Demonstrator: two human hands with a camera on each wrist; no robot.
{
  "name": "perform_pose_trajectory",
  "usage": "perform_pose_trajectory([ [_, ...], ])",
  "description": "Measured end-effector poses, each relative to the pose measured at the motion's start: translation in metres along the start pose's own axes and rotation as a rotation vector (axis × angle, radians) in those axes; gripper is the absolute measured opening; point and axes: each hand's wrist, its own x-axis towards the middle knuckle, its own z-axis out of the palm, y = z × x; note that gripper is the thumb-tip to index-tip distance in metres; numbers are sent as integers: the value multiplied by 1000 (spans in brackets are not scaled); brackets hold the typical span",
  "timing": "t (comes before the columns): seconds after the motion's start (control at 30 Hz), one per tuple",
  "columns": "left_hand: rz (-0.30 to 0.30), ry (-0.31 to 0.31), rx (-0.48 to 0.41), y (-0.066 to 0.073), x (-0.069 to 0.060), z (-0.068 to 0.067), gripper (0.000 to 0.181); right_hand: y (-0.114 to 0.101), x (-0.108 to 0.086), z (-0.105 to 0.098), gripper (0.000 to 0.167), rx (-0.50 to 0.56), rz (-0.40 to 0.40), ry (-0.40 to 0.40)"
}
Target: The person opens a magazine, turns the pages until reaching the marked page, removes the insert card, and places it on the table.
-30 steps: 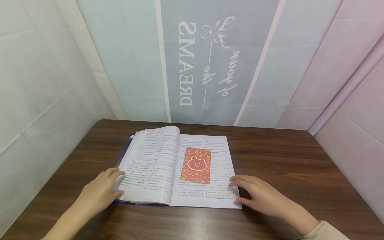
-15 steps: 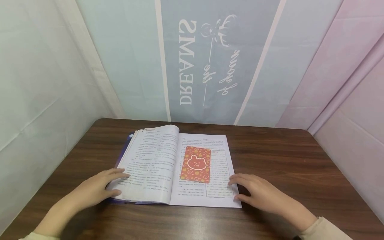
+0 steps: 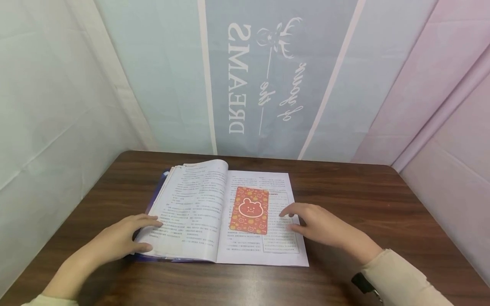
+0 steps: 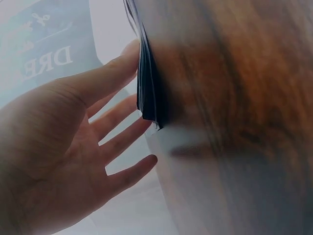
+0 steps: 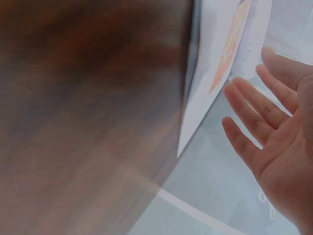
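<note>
An open book (image 3: 264, 258) with printed pages lies on the table, its left stack of pages curving up near the spine. On its right page sits an orange-red card (image 3: 250, 211) with a bear's face and a small pattern. My left hand (image 3: 109, 242) rests at the left page's lower outer edge, fingers spread and relaxed; the left wrist view shows the thumb near the page stack (image 4: 146, 88). Above the right page, to the right of the card, hovers my right hand (image 3: 325, 225), fingers loosely bent and holding nothing. The right wrist view shows it apart from the book.
The dark wooden table (image 3: 356, 199) reaches back to a hanging cloth (image 3: 172, 85) with mirrored lettering. Pale cloth walls stand at the left and right. A dark strap (image 3: 361, 282) shows at the right sleeve.
My right hand has left the right page's outer edge and moved inward and up, closer to the card. The left hand has shifted slightly left. Book and card look unmoved.
</note>
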Motion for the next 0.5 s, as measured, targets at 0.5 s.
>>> perform_pose_trajectory([
  [0.5,-10,4,-13,-3,-1,5,53,-3,72,-10,27,216,-27,-77],
])
